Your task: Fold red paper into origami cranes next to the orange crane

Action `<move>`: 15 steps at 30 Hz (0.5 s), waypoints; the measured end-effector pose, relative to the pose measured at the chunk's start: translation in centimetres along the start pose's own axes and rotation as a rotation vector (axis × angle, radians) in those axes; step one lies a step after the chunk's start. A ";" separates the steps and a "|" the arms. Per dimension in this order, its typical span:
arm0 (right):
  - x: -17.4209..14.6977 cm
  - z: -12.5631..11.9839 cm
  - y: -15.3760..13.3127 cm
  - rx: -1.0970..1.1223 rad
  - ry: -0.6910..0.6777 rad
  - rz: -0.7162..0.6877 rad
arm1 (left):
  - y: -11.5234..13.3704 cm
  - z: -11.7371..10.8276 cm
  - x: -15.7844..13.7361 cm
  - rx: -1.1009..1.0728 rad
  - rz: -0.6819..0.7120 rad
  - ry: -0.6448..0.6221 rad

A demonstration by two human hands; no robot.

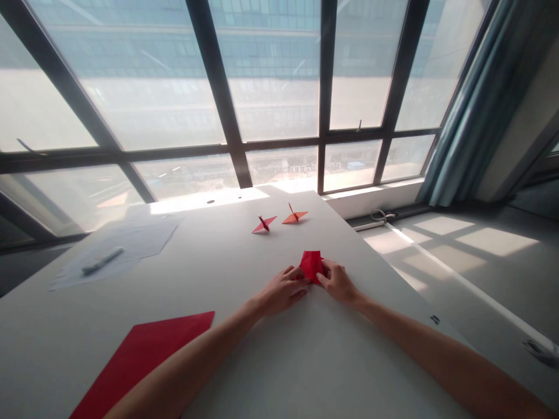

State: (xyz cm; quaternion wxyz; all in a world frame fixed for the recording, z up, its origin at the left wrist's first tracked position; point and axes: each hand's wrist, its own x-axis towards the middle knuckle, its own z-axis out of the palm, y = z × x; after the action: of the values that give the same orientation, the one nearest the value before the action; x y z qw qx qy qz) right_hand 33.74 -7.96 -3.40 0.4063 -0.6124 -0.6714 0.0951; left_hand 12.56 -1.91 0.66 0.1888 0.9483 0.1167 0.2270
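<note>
A small folded piece of red origami paper (311, 265) lies on the white table between my two hands. My left hand (286, 288) is at its left side, fingers bent and touching the lower left edge. On the opposite side my right hand (337, 281) pinches the paper's right edge between thumb and fingers. Just beyond the hands stand two folded paper cranes, a red crane (264, 224) and an orange crane (296, 216), wings spread. A large red paper sheet (148, 355) lies flat at the near left, partly covered by my left forearm.
White paper sheets (144, 238) lie at the left of the table (244, 372), with a blurred white, pen-like object (102, 260) on top. Tall windows rise behind the table's far edge. To the right are the floor and a blue curtain (463, 128).
</note>
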 end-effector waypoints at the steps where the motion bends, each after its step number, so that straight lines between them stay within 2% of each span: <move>1: 0.1 -0.1 0.0 0.006 0.011 0.026 | 0.1 -0.1 0.0 -0.016 -0.001 -0.001; 4: 0.2 -0.2 -0.3 0.036 0.031 0.063 | 0.2 -0.2 0.0 -0.087 -0.023 -0.027; 8: 0.2 -0.3 -1.0 0.081 0.060 -0.005 | -0.1 0.1 0.0 -0.156 -0.045 -0.024; 10: 0.1 -0.2 -1.3 0.077 0.030 -0.094 | -0.7 0.6 -0.1 -0.229 -0.093 0.020; 13: -0.2 -0.3 -1.5 0.028 -0.045 -0.232 | -1.7 1.1 -0.2 -0.448 -0.295 0.159; 15: -0.4 -0.5 -1.7 -0.015 -0.094 -0.301 | -2.2 1.1 -0.3 -0.566 -0.370 0.232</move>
State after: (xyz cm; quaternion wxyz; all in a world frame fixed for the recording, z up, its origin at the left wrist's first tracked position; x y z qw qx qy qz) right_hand 32.77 -8.86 -2.21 0.3795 -0.5028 -0.7745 0.0570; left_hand 12.52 -0.40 -1.31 0.4675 0.7890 0.2395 0.3187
